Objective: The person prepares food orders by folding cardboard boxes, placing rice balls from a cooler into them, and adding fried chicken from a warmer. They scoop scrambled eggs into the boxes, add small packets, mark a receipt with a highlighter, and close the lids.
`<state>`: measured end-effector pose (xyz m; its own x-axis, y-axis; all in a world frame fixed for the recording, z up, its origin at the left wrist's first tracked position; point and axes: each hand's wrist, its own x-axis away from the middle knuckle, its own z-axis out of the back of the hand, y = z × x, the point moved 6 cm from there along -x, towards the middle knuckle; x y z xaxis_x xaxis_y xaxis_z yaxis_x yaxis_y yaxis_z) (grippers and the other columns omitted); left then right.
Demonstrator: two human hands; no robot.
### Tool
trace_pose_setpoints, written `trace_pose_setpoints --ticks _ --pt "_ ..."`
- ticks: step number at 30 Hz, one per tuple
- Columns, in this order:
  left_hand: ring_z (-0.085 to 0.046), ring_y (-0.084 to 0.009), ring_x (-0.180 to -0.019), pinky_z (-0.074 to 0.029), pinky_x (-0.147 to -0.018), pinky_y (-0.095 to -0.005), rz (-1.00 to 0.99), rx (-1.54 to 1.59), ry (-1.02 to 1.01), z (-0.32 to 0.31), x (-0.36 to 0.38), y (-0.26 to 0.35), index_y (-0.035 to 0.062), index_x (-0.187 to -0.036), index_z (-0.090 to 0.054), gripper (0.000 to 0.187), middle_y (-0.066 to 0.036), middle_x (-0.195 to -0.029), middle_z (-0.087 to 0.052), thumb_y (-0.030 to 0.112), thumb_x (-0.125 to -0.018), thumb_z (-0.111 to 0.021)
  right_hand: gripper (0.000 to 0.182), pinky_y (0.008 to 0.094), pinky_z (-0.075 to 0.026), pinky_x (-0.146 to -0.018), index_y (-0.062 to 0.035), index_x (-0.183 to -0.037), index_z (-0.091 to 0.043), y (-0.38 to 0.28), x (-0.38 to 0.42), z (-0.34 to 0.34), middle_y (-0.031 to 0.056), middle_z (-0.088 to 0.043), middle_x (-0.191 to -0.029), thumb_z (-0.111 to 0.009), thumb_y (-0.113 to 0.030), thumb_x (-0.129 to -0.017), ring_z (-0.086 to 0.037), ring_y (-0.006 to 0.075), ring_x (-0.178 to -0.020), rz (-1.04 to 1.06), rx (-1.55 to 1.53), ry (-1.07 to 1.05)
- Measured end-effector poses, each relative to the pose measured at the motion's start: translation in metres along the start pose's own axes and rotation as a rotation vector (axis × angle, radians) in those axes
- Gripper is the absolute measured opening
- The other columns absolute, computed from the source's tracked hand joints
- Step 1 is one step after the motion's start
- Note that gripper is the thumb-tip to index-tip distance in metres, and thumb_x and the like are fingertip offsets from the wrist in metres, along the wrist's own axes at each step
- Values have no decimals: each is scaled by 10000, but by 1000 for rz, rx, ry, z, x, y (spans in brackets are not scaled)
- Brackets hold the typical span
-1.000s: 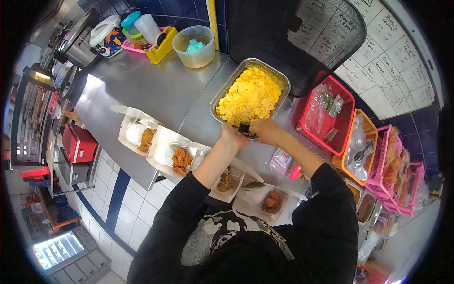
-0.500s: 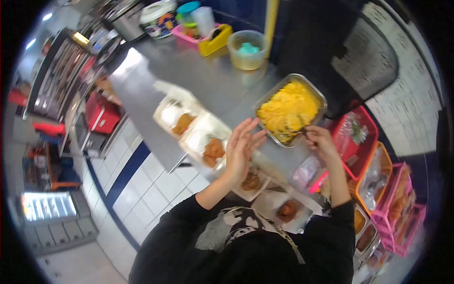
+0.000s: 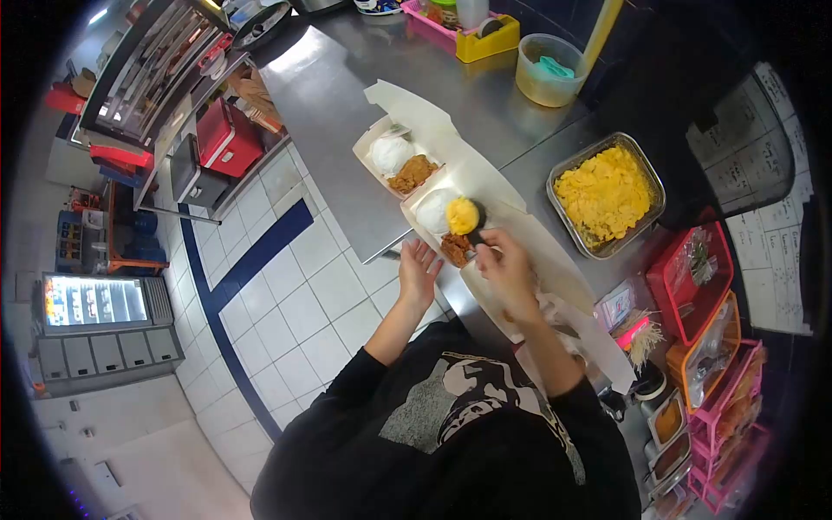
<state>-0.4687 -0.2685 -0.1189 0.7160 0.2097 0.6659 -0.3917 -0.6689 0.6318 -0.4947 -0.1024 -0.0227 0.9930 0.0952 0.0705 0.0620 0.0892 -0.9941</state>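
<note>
My right hand (image 3: 507, 273) grips a dark spoon (image 3: 477, 234) bearing a lump of yellow scrambled egg (image 3: 462, 216). The spoon is over an open paper meal box (image 3: 494, 192) that contains white rice (image 3: 432, 213) and a brown fried piece (image 3: 454, 250). At the near edge of that box, my left hand (image 3: 419, 270) is open, palm up, fingers spread and holding nothing. Beyond it stands another open box with a rice mound (image 3: 392, 156) and a fried piece (image 3: 413, 173). More boxes lie partly hidden under my right forearm.
A metal tray (image 3: 574, 236) of scrambled egg stands on the steel counter (image 3: 338, 113). Behind it is a plastic tub (image 3: 544, 87) with a turquoise thing inside. Red (image 3: 726, 269), orange (image 3: 693, 381) and pink baskets (image 3: 706, 451) line the right side. Tiled floor (image 3: 295, 286) lies left.
My right hand has moved left from the egg tray to the box, carrying egg on the spoon. My left hand has come down from beside the tray to the box's near edge. The view has shifted.
</note>
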Motion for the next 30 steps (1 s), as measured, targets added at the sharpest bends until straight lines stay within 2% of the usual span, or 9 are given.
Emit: trace_pose_setpoints --ticks 1,4,7,16,19,22,25,28,30 --pt "-292 -275 -1331 -255 -1073 -449 9 11 -2 -3 3 2 34 -1429 -176 659 -146 -1438 -288 493 -962 -247 220 321 -470 -615 -2 -1053 -510 13 -2 -15 102 -563 -901 -547 19 -837 -563 193 -726 267 299 66" --pt "-263 -282 -1346 -246 -1081 -446 25 41 -27 -8 7 5 32 -1433 -176 657 -148 -1446 -281 492 -966 -218 216 392 -452 -771 -15 -992 -524 28 0 -44 184 -505 -1002 -546 -6 -777 -532 326 -877 355 851 -5" --pt "-231 -290 -1360 -208 -1096 -437 34 66 -69 -13 8 8 32 -1438 -170 662 -151 -1458 -268 493 -966 -216 266 407 -435 -820 1 -1028 -522 34 3 -51 172 -476 -1043 -543 -29 -765 -499 321 -966 405 1030 -60" --pt "-188 -308 -1379 -47 -1126 -447 32 26 -91 -22 20 15 57 -1455 -102 666 -177 -1486 -208 484 -961 -238 323 427 -445 -806 20 -1054 -534 16 10 -38 175 -498 -1020 -544 43 -732 -525 348 -950 549 783 79" --pt "-172 -308 -1386 -24 -1125 -455 49 41 -68 -20 21 14 69 -1458 -89 669 -182 -1490 -198 487 -959 -243 346 415 -458 -767 24 -1054 -535 13 6 -27 202 -532 -1018 -577 56 -713 -548 380 -881 314 470 4" --pt "-168 -310 -1387 -12 -1123 -456 51 24 -47 -20 22 13 75 -1459 -76 670 -196 -1483 -205 480 -957 -254 260 421 -463 -731 28 -989 -550 23 5 -35 196 -558 -935 -556 57 -731 -554 392 -822 235 617 -169" --pt "-172 -300 -1386 -19 -1120 -447 52 10 -46 -22 21 14 76 -1459 -74 663 -186 -1478 -227 467 -959 -265 213 411 -473 -717 21 -971 -578 10 -7 -28 194 -589 -900 -570 34 -758 -570 395 -807 306 527 -78" --pt "-175 -275 -1388 -89 -1124 -400 43 -6 -44 -26 22 20 75 -1456 -107 635 -175 -1477 -238 412 -959 -315 164 339 -481 -662 14 -966 -598 -31 -2 7 144 -630 -823 -593 1 -803 -619 285 -717 401 366 167" --pt "-183 -256 -1389 -141 -1122 -364 6 -68 -45 -43 36 31 75 -1453 -133 606 -171 -1477 -241 349 -960 -355 137 305 -477 -653 12 -946 -611 -57 12 50 143 -642 -816 -596 -11 -812 -626 226 -707 133 147 176"
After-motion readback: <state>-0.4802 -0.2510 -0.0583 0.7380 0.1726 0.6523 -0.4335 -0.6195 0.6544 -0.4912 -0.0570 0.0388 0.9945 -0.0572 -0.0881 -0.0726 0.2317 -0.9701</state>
